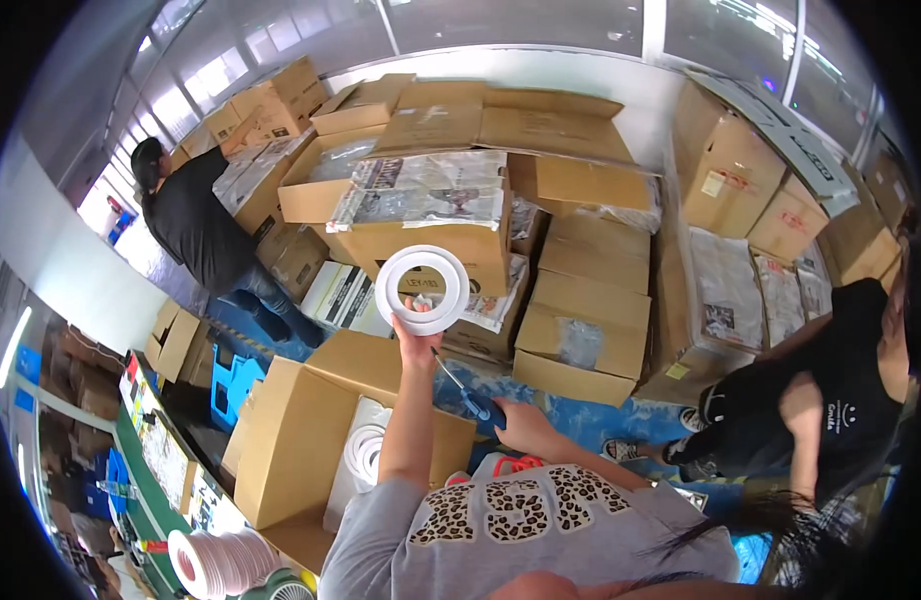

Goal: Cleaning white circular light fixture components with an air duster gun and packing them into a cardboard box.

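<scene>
My left hand [418,340] is raised in front of me, closed on the lower edge of a white ring [386,288] that looks like a round light frame. Its flat face is turned toward me, and cardboard shows through its centre. Lower and to the right, my right hand [529,430] grips a screwdriver [481,406] by its blue handle. The thin metal shaft slants up and left, its tip close to my left wrist, below the ring. More white rings [365,452] lie in an open carton [281,445] beside my left forearm.
Stacked cartons [591,300] fill the space ahead. One person [196,215] reaches over boxes at far left; another [831,400] stands close on the right. At lower left are a green bench [146,480], a cable spool [221,562] and a blue plastic piece [238,385].
</scene>
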{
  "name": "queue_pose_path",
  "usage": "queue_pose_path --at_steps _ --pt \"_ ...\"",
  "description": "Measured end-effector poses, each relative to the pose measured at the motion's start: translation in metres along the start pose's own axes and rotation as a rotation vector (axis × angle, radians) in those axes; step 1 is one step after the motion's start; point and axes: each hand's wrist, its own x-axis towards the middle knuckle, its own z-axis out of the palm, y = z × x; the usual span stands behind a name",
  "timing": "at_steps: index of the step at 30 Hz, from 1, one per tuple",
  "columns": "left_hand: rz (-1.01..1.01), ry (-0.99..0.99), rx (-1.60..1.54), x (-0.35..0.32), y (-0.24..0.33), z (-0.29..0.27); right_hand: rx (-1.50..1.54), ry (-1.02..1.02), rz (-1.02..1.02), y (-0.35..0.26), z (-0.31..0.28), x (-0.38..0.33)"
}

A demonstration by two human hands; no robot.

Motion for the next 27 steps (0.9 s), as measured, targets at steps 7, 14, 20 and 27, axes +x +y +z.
queue_pose_path --at_steps 7,14,20,27 --pt "0.027 -0.043 -0.08 -0.004 0.005 -0.009 -0.018 0.114 0.027 0.02 -0.003 0.003" --pt "0.022 0.007 0.063 -0.018 0.02 -0.034 -0.054 0.087 0.117 0.016 -0.007 0.01" --pt "0.013 0.044 0.041 -0.022 0.038 -0.072 -0.072 0.078 0.07 0.008 0.0 0.017" --pt "-0.004 0.076 -0.019 -0.027 0.043 -0.068 -0.065 -0.017 -0.075 -0.01 0.01 0.013"
